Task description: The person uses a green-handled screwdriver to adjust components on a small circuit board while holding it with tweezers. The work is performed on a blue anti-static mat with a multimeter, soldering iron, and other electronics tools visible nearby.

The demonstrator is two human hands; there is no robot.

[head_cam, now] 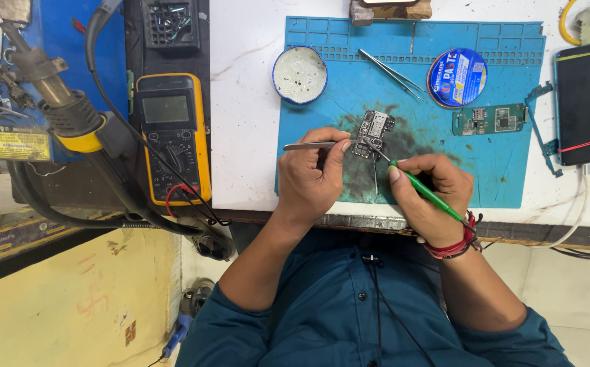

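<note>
A small dark circuit board point(374, 131) lies on the blue work mat point(492, 173), on a sooty patch. My left hand point(312, 180) grips metal tweezers point(308, 145) whose tips reach the board's left edge. Opposite it, my right hand point(427, 197) holds a green-handled soldering iron point(425, 191) like a pen. Its fine tip touches the board's lower right corner.
A round white-lidded tin point(299, 75), spare tweezers point(393, 71), a blue round paste tin point(456, 77) and a green circuit board point(490, 119) lie on the mat. A phone point(585, 103) sits at right. A yellow multimeter point(172, 136) and hot-air handle point(57, 102) are left.
</note>
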